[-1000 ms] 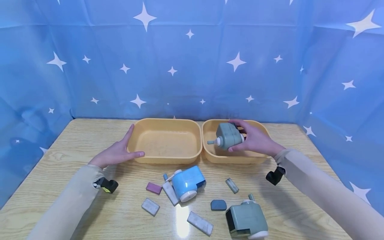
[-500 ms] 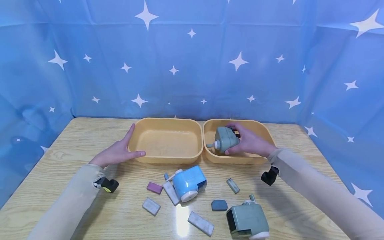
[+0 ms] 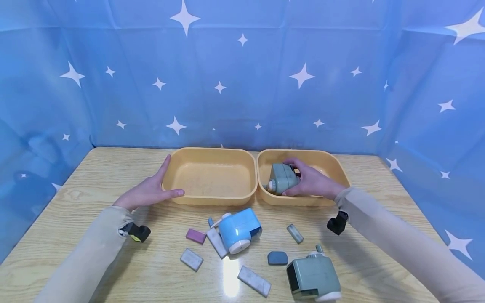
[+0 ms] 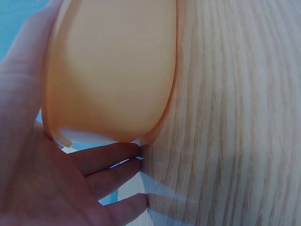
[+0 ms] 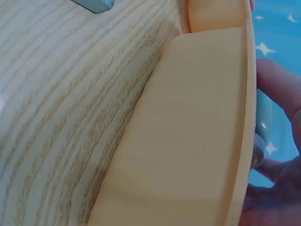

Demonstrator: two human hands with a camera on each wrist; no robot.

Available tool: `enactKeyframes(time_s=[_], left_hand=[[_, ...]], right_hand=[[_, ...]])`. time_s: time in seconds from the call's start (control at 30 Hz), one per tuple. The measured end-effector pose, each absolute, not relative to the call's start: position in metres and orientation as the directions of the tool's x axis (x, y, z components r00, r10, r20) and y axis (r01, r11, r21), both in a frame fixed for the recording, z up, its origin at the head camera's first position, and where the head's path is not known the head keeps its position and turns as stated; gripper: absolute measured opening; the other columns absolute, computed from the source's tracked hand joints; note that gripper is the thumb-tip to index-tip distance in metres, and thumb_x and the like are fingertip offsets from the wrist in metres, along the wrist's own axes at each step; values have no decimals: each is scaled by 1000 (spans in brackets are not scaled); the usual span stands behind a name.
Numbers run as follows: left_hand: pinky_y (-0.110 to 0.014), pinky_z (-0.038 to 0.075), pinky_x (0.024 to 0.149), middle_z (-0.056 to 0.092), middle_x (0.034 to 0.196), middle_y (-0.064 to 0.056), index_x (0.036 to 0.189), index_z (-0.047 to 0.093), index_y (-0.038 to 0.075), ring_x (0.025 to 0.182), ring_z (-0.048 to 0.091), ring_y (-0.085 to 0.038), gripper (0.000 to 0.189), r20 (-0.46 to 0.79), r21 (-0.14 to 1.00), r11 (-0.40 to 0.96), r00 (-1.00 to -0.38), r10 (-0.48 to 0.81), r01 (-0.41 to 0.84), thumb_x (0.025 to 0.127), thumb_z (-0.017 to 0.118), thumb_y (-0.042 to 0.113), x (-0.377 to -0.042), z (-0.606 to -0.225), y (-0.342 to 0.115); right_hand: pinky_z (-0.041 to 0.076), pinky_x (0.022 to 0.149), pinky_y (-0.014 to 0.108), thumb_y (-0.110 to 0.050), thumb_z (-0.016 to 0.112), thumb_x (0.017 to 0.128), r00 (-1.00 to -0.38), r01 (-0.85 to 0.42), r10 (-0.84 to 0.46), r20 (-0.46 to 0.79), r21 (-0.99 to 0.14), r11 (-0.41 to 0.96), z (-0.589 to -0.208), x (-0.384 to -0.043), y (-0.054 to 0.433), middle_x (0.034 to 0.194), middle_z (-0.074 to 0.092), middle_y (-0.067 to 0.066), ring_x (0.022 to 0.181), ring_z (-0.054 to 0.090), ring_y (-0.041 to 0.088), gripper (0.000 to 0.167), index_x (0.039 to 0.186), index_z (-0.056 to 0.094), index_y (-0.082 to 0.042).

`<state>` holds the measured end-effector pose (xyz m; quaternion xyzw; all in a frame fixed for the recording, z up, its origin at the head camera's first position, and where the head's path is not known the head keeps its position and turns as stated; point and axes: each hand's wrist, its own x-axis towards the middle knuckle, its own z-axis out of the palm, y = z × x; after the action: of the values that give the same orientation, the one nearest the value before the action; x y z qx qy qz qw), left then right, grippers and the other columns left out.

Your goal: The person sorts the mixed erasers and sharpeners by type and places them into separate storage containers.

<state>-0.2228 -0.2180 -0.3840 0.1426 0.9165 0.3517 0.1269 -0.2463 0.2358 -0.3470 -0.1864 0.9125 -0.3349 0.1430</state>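
Observation:
My right hand (image 3: 313, 180) grips a boxy grey-green plastic toy (image 3: 283, 177) with a short nozzle-like peg on a white collar. The hand and toy are inside the right yellow bin (image 3: 303, 202), near its left end. In the right wrist view the bin's wall (image 5: 188, 117) hides most of the toy. My left hand (image 3: 147, 193) is at the left end of the other yellow bin (image 3: 212, 201), thumb along the front rim and another finger towards the back corner. Its remaining fingers (image 4: 110, 176) extend beneath that end in the left wrist view.
In front of the bins lie a blue boxy toy (image 3: 239, 229) with a white disc, a second grey-green toy (image 3: 316, 277), a purple block (image 3: 195, 236), a dark blue block (image 3: 278, 258) and several grey blocks (image 3: 254, 281). A blue star-printed curtain (image 3: 242, 84) encloses the table's back and sides.
My right hand has lowered the grey-green toy deeper into the right bin, moving slightly left. My left hand stays at the left bin.

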Motion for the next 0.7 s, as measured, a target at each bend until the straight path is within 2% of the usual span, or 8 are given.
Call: enactKeyframes(time_s=[0.2,0.43,0.7], left_hand=[[-60,31,103,19,150,-36,152,-18,13,130,34,-51,116,-129,688,705,-927,352,172,85,69,52,-224,-386,-218],[-60,28,105,15,152,-34,153,-17,13,133,29,-51,116,-131,702,693,-927,351,163,85,69,50,-223,-383,-216],[-61,27,105,14,151,-36,153,-18,15,133,27,-52,115,-141,699,700,-931,337,147,85,68,51,-221,-382,-215]], right_hand=[[48,85,43,-27,84,76,-885,-220,-434,-171,-667,712,-350,-246,237,140,40,23,110,52,33,92,146,29,-5],[43,93,49,-27,82,79,-875,-239,-458,-157,-682,691,-353,-245,239,142,38,24,120,46,36,91,148,27,-2],[44,90,45,-30,81,79,-868,-222,-468,-163,-717,661,-353,-241,239,141,39,23,120,45,35,93,149,25,-2]])
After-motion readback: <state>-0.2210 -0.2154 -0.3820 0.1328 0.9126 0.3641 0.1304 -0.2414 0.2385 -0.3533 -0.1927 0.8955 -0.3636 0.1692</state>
